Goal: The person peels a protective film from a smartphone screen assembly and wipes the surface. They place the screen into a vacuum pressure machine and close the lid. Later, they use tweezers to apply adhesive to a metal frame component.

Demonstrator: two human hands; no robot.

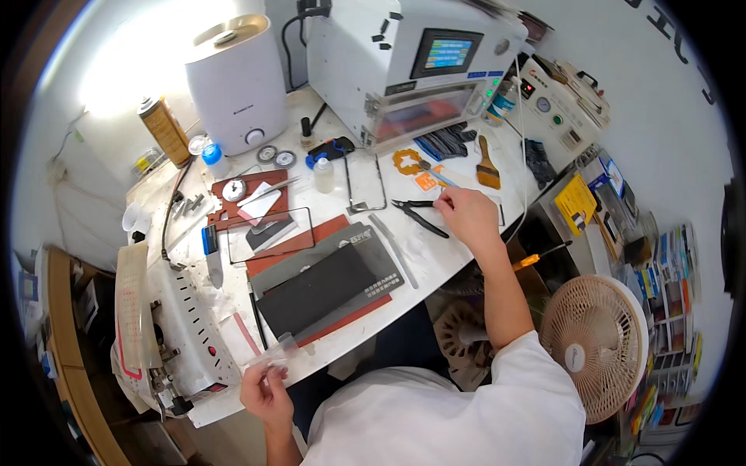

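Observation:
My left hand (pixel 266 394) pinches a small clear plastic piece (pixel 281 349) at the desk's front edge. My right hand (pixel 465 213) has its fingers closed on a handle of black pliers (pixel 420 217), which lie spread on the white worktop. Between my hands, a black rectangular sheet (pixel 315 287) rests on a grey printed mat (pixel 381 260) over a red-brown sheet (pixel 342 326). A grey strip (pixel 395 248) lies right of the mat, and a thin black tool (pixel 256 318) at its left. A blue-handled scraper (pixel 212 260) lies further left.
A white machine with a screen (pixel 388 78) and a humidifier (pixel 233 93) stand at the back, behind bottles, a brush (pixel 487 163) and gloves (pixel 443 141). A metal apparatus (pixel 179 334) occupies the left front. A fan (pixel 590 349) stands right, below a yellow-handled screwdriver (pixel 528 260).

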